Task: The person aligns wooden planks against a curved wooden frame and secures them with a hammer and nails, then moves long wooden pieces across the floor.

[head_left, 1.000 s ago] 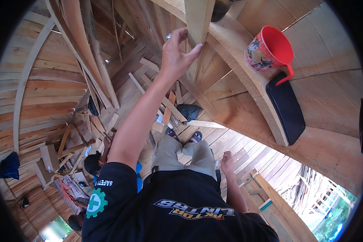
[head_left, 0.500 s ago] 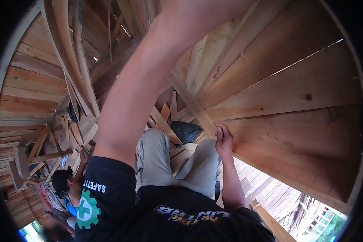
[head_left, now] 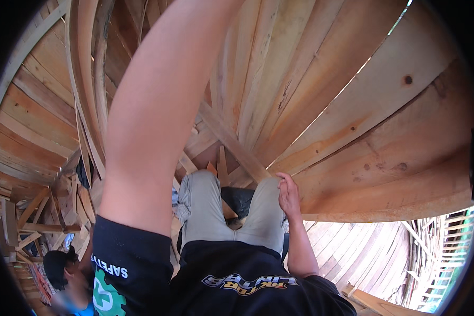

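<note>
My left forearm point(head_left: 152, 100) reaches up across the view and leaves it at the upper edge, so my left hand is hidden. My right hand point(head_left: 288, 196) is beside my right knee, its fingers loosely bent and apart, with nothing visible in them. Just left of its fingertips is the lower end of a narrow wooden board point(head_left: 234, 141), which slants up and left against the planked wall. Long curved wooden planks point(head_left: 347, 113) fan out to the right of that board.
Between my knees lies a dark plastic bag point(head_left: 240, 201) near loose wood pieces. Curved timber ribs point(head_left: 81, 79) stand at the left. A person in a dark cap point(head_left: 60, 266) is low at the left among scrap boards. A slatted floor point(head_left: 353, 247) shows at the lower right.
The view has shifted, bringing more of the right-hand planks and the outside into sight. My left arm appears farther left. My right hand's fingers have loosened from a curled grip near the board's end.
</note>
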Motion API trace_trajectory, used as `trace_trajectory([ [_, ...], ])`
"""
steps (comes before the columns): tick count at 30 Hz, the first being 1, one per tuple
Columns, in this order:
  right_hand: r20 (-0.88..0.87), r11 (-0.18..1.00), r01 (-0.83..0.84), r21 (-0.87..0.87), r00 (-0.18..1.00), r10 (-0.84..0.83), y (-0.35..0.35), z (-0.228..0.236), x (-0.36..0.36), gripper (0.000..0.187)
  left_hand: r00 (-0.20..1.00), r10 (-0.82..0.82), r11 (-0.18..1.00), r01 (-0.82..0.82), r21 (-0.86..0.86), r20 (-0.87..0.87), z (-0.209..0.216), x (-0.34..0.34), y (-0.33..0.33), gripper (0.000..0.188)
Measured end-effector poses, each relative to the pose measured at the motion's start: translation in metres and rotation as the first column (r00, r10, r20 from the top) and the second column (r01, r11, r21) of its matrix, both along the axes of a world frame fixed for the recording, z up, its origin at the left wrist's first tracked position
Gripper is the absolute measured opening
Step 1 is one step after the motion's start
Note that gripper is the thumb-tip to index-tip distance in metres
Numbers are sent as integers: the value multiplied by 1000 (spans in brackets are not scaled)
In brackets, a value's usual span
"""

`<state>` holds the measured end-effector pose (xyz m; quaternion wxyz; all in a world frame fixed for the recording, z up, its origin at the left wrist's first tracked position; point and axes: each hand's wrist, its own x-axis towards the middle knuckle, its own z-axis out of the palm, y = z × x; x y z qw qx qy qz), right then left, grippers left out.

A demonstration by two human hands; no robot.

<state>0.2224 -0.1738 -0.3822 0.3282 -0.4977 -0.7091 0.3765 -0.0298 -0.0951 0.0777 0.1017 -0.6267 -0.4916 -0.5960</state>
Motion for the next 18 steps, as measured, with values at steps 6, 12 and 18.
trace_trajectory([
  [6, -46, 991, 27, 134, 999, -21, 11, 49, -14, 21, 996, -42, 992, 32, 125, 83, 1, -4, 25, 46],
  [12, -232, 947, 158, 281, 968, -93, 28, 123, -24, 16, 994, -75, 993, 69, 92, 74, 2, -9, 28, 62],
  [18, -546, 917, 159, 367, 835, 73, 54, 287, -67, 14, 995, -71, 996, 68, 50, 66, 2, -23, 25, 61],
])
